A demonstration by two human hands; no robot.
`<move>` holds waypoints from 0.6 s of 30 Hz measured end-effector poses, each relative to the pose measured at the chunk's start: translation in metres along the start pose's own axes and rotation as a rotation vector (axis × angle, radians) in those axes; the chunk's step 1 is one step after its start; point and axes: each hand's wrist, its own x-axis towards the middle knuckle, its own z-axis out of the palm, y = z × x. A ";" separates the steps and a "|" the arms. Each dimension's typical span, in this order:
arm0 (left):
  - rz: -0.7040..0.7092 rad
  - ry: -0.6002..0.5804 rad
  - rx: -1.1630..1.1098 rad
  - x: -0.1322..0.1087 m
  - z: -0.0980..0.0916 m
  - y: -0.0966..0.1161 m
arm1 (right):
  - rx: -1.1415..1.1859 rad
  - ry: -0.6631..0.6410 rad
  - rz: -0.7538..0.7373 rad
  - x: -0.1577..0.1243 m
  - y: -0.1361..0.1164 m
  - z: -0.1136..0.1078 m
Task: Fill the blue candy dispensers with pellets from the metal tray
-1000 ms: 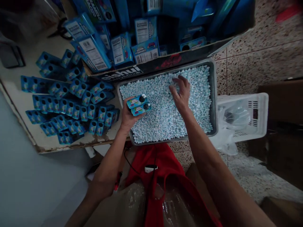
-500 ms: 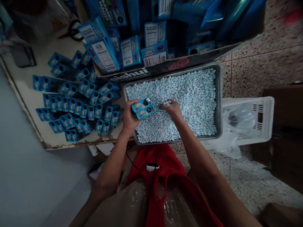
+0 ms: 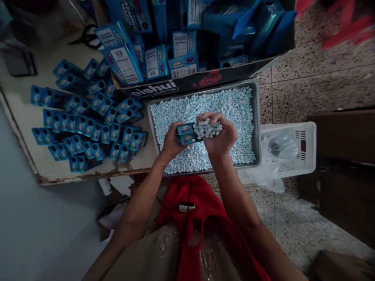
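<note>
Two small blue candy boxes (image 3: 186,133), side by side, are gripped by my left hand (image 3: 171,140) above the left half of a metal tray (image 3: 256,128). My right hand (image 3: 222,136) is cupped around a heap of pale candies (image 3: 207,128), held against the right ends of the boxes. The box openings are hidden behind those candies. Under both hands, the tray is spread with many small white and light-blue candies (image 3: 231,103).
Rows of small blue boxes with round holes (image 3: 88,127) stand on the table (image 3: 48,166) at left. A carton (image 3: 187,86) of larger blue boxes adjoins the tray's far side. Scissors (image 3: 88,37) lie at upper left. A white plastic crate (image 3: 310,148) with plastic bags is at right.
My right hand has lifted from the tray with a handful of candies and come to the boxes' ends. My left hand has moved slightly right with the boxes. The view has shifted a little.
</note>
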 end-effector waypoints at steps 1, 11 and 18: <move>-0.010 0.002 0.039 0.000 0.000 0.004 | -0.038 0.002 -0.025 -0.001 0.000 0.000; -0.049 0.042 0.055 -0.011 -0.009 0.002 | -0.331 -0.044 -0.028 -0.017 0.007 0.007; 0.082 0.235 0.256 -0.002 -0.005 -0.001 | -0.414 0.159 0.015 -0.012 0.016 -0.049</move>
